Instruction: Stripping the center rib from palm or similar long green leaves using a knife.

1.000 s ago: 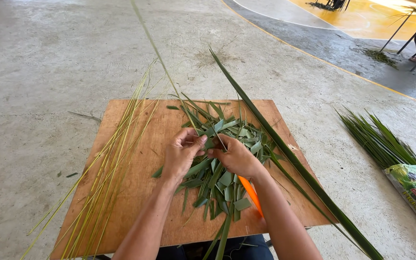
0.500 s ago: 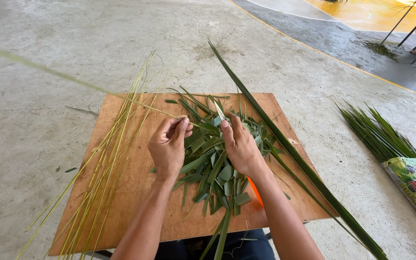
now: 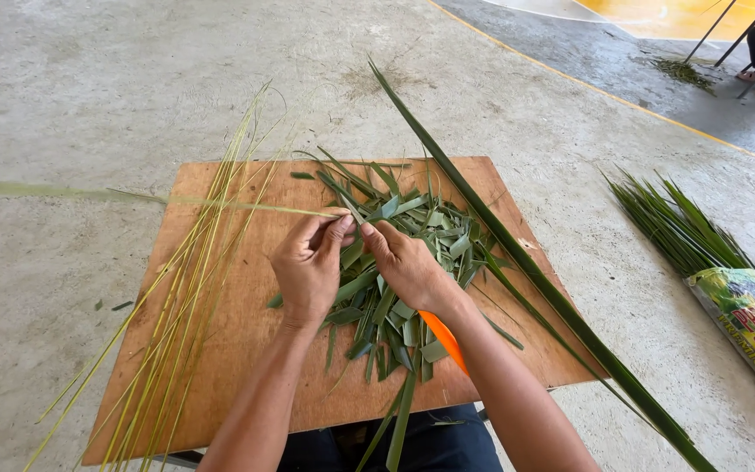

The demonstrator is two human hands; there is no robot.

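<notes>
Sitting on the grey concrete floor [image 3: 89,79], the square brown wooden board [image 3: 238,350] anchors it all. Lying across its right edge: a long dark green palm frond [image 3: 517,262]. Along its left edge, pale yellow-green leaf ribs [image 3: 194,288]; at its centre, cut green leaf scraps [image 3: 412,253]. Left hand [image 3: 308,267] and right hand [image 3: 404,262] both pinch a thin pale strip [image 3: 220,204] stretching out past the board's left side. Best kept taut, pulled evenly, I'd say.

Both hands [image 3: 356,262] over leaf scraps [image 3: 412,262]
</notes>
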